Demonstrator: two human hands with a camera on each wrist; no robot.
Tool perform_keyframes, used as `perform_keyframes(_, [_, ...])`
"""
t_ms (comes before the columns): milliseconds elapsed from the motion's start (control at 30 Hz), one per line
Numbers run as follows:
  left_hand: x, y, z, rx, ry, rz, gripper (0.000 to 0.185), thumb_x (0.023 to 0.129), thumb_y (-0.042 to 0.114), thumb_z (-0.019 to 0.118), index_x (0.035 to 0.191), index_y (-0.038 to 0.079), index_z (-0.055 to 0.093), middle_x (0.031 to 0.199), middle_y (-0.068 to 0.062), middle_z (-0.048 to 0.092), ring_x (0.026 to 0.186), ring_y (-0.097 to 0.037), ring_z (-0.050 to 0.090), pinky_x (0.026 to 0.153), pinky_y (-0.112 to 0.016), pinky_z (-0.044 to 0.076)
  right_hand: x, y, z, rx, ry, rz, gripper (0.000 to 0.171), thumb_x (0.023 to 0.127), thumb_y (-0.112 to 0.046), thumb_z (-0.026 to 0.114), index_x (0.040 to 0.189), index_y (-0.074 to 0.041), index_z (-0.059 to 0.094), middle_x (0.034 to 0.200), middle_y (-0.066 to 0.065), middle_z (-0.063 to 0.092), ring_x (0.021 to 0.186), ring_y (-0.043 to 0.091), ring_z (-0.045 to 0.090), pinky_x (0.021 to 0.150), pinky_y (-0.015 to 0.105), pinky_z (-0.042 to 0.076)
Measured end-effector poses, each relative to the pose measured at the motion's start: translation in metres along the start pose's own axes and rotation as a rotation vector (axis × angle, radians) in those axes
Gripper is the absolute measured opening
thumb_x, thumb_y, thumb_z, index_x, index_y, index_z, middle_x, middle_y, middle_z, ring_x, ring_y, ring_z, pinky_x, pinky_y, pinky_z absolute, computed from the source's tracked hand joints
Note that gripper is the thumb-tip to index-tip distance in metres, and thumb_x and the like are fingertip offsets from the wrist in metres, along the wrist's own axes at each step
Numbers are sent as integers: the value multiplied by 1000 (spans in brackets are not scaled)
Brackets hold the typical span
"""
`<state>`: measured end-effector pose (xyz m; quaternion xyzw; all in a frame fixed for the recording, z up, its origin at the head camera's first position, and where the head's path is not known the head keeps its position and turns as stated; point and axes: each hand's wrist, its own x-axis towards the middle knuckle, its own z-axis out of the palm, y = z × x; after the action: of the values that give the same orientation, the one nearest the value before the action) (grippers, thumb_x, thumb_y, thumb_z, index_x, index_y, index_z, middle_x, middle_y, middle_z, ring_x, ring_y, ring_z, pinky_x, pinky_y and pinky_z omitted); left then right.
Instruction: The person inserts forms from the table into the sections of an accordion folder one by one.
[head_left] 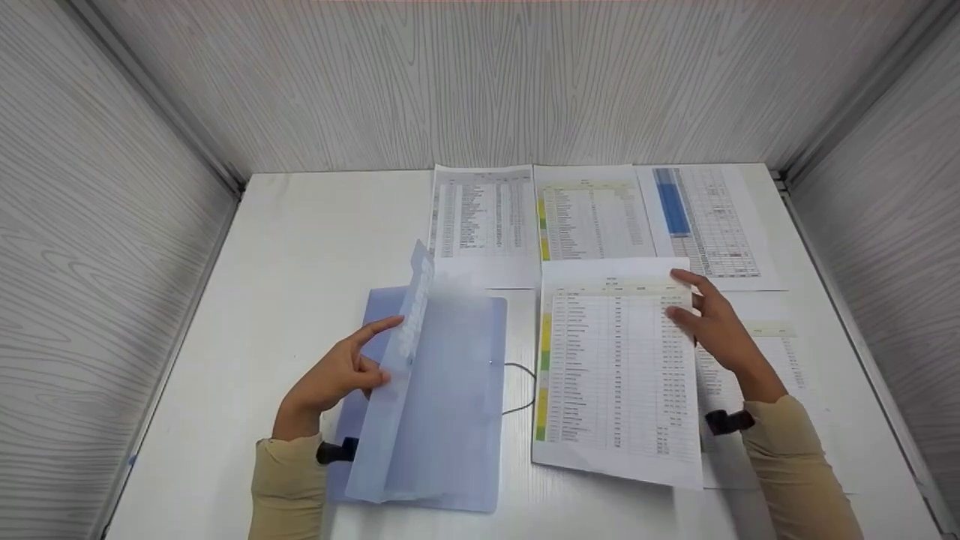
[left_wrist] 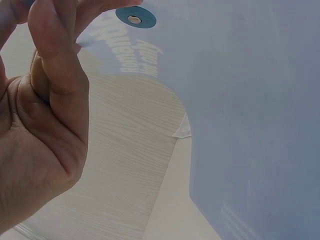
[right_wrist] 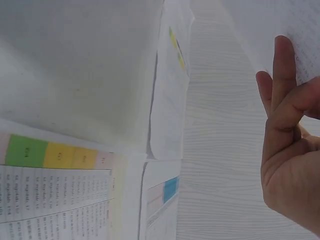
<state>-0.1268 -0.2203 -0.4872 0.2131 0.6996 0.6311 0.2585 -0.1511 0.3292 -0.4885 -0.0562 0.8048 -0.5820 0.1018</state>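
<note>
A translucent blue document folder (head_left: 461,405) lies on the table with its cover (head_left: 401,390) raised. My left hand (head_left: 337,375) holds the cover by its outer edge, with index finger and thumb on it. In the left wrist view, a round blue button (left_wrist: 136,18) and white lettering show on the cover near the fingers. My right hand (head_left: 712,322) grips a printed sheet (head_left: 619,367) by its upper right edge, thumb on the printed face. The sheet is lifted, tilted, beside the folder. In the right wrist view, the right hand (right_wrist: 292,150) has fingers on both sides of the paper.
Three printed sheets line the table's back: a grey one (head_left: 484,217), a yellow-headed one (head_left: 596,217) and a blue-columned one (head_left: 709,217). Another sheet (head_left: 772,367) lies partly behind the right hand. A dark elastic cord (head_left: 534,386) loops from the folder. Panel walls (head_left: 487,82) enclose the table.
</note>
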Motion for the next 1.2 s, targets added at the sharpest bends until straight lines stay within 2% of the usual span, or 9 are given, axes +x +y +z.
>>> perform_keyframes(267, [1,-1,0,2,-3,-11,79,88,1,64,153,4,19,50,7,40,48,-2,47,53,-20,44,3,-17,-1,55,51,-15,67,98,-21,56,154,-14,21,114,-5,61,83,10,68,63,28,55])
perform_keyframes(533, [2,-1,1,15,1,-22,79,87,1,64,153,5,21,50,9,40,48,-3,47,52,-20,44,7,-32,7,205,53,-18,70,95,-19,59,154,-11,21,113,-3,63,81,13,71,63,28,57])
perform_keyframes(800, [0,0,2,8,7,-24,78,87,-2,61,154,6,20,49,4,38,49,-4,48,53,-21,45,14,-45,23,304,33,2,72,94,-15,61,153,-10,21,111,0,63,81,14,71,64,28,57])
perform_keyframes(1200, [2,1,3,40,15,-20,78,86,-3,61,153,5,22,50,10,44,47,-3,47,52,-21,44,22,-55,56,365,2,33,70,95,-11,59,153,-10,20,113,0,64,83,14,71,66,27,57])
